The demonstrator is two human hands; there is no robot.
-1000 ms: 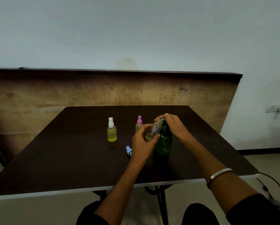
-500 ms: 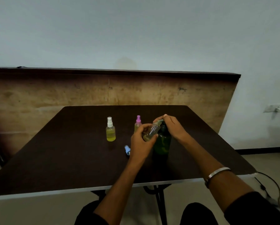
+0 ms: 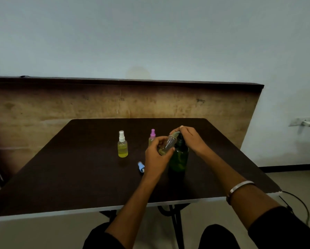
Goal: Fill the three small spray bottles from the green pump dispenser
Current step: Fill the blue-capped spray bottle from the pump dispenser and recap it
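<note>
Nearest, two forearms reach out over the dark bench (image 3: 60, 177), the right one wearing a single silver bangle (image 3: 240, 186). On the bench lies one loose blue spray cap (image 3: 141, 166) on its side, just left of the left wrist. Past it, the left hand (image 3: 155, 159) has its fingers and thumb curled round one small clear spray bottle (image 3: 168, 143), uncapped and tilted, its open neck raised to the nozzle of the one green pump dispenser (image 3: 179, 157); a little yellowish liquid sits in the low end of the bottle. The dispenser stands upright on the bench, just right of the left hand and touching the tilted bottle at the top. The right hand (image 3: 191, 139) sits over the pump head, fingers bent down across it and fingertips at the nozzle. Farther back stand two more small spray bottles, both upright and capped: the pink-capped bottle (image 3: 152, 137), partly hidden behind the left hand, and the white-capped bottle (image 3: 122, 145), well to its left and full of yellow liquid.
</note>
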